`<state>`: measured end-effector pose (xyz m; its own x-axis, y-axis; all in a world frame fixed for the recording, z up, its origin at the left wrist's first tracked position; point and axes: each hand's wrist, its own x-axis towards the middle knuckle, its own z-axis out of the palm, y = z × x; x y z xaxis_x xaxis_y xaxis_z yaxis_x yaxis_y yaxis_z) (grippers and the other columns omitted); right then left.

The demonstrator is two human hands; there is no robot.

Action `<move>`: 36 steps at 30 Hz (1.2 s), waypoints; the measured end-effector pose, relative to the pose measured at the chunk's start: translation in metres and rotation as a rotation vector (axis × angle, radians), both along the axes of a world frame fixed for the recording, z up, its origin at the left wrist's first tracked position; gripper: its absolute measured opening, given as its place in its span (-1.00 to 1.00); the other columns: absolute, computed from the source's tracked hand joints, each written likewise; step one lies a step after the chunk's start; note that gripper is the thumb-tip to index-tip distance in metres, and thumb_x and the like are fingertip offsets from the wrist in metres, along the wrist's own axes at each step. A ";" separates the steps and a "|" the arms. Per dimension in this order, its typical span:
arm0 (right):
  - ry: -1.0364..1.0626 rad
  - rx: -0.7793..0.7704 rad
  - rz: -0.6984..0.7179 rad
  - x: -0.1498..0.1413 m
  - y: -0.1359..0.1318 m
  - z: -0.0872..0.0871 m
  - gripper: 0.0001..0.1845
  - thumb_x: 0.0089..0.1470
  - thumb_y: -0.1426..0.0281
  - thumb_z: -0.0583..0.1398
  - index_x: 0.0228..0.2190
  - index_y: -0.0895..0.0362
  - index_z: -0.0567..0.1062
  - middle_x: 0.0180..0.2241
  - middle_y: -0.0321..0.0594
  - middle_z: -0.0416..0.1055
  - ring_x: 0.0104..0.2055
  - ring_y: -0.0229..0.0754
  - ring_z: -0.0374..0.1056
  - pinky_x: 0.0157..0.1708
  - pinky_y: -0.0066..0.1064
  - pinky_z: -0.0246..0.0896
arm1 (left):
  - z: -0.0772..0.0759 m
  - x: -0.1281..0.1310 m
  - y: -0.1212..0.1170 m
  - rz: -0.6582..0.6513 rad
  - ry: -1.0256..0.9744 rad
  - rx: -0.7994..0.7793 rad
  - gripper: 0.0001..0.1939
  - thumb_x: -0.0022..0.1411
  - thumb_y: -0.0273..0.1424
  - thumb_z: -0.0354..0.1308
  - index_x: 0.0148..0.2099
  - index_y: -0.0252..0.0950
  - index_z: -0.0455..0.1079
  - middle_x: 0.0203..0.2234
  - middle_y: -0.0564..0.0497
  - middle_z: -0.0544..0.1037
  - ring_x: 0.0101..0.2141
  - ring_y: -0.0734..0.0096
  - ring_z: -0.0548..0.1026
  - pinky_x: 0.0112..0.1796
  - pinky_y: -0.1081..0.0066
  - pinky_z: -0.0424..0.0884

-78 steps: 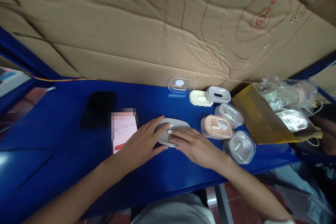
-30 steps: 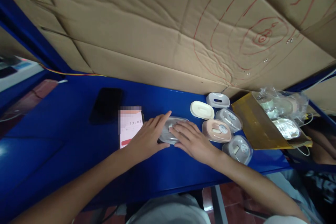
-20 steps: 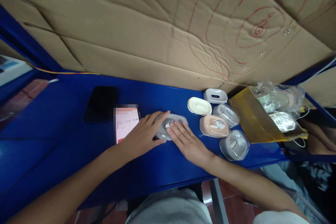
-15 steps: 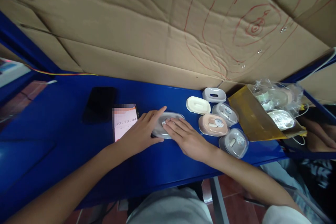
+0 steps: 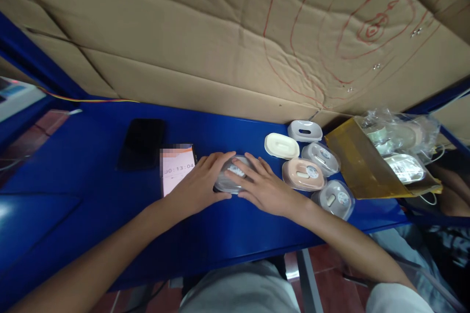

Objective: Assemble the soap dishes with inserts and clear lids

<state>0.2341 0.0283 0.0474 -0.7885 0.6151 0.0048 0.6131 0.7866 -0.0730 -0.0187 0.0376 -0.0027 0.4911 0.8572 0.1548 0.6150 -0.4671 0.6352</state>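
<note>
Dark phone (image 5: 141, 144): laid flat on the blue table (image 5: 220, 239).
Lit phone (image 5: 179, 171): timer displayed; partly covered by the left forearm.
Left hand (image 5: 205, 181): half-curled, closed round the left end of the grey oval case.
Grey oval case (image 5: 224, 182): set on the table between both hands; clear cover in place, full seating not discernible; judged nearly finished.
Right hand (image 5: 266, 188): fingers spread over the cover, thumb at the near side; case held from the right.
Cream tray (image 5: 282, 146): uncovered.
Pink case (image 5: 303, 176): covered, labelled; apparently done.
Slotted shell (image 5: 312, 134): uncovered; seemingly unfinished, like the tray.
Two grey cases (image 5: 335, 201): covered, labelled; apparently done.
Carton (image 5: 348, 166): plastic-wrapped pieces contained.
</note>
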 end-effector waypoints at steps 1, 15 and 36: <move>-0.001 0.022 -0.012 -0.001 -0.002 -0.002 -0.32 0.50 0.29 0.20 0.52 -0.07 0.20 0.57 -0.06 0.06 0.61 0.37 -0.10 0.44 0.43 0.12 | 0.000 0.000 0.000 0.003 0.004 -0.002 0.06 0.18 -0.36 0.51 0.57 -0.05 0.01 0.37 -0.21 0.36 0.31 -0.20 0.39 0.25 -0.15 0.41; -0.030 -0.180 -0.426 0.054 0.062 0.036 -0.32 0.57 0.23 0.01 0.56 0.13 0.04 0.55 0.12 0.08 0.60 0.15 0.03 0.54 0.18 -0.07 | 0.008 0.003 0.026 0.247 0.251 0.243 -0.10 0.37 -0.29 0.29 0.61 -0.28 -0.01 0.50 -0.44 0.15 0.45 -0.43 0.22 0.35 -0.29 0.26; -0.314 0.111 -0.704 0.119 0.107 0.051 -0.63 0.43 0.51 0.13 0.14 0.20 0.62 0.08 0.10 0.66 0.11 0.12 0.58 0.23 -0.07 0.26 | 0.014 0.023 -0.011 -0.110 0.250 0.238 -0.59 0.44 -0.36 0.24 0.29 -0.18 0.45 0.29 -0.23 0.52 0.25 -0.13 0.54 0.21 -0.08 0.53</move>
<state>0.3529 0.1351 0.0980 -0.1867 0.9804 -0.0631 0.9499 0.1965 0.2432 0.0044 0.0261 0.0111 0.6261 0.7517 0.2074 0.6755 -0.6557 0.3374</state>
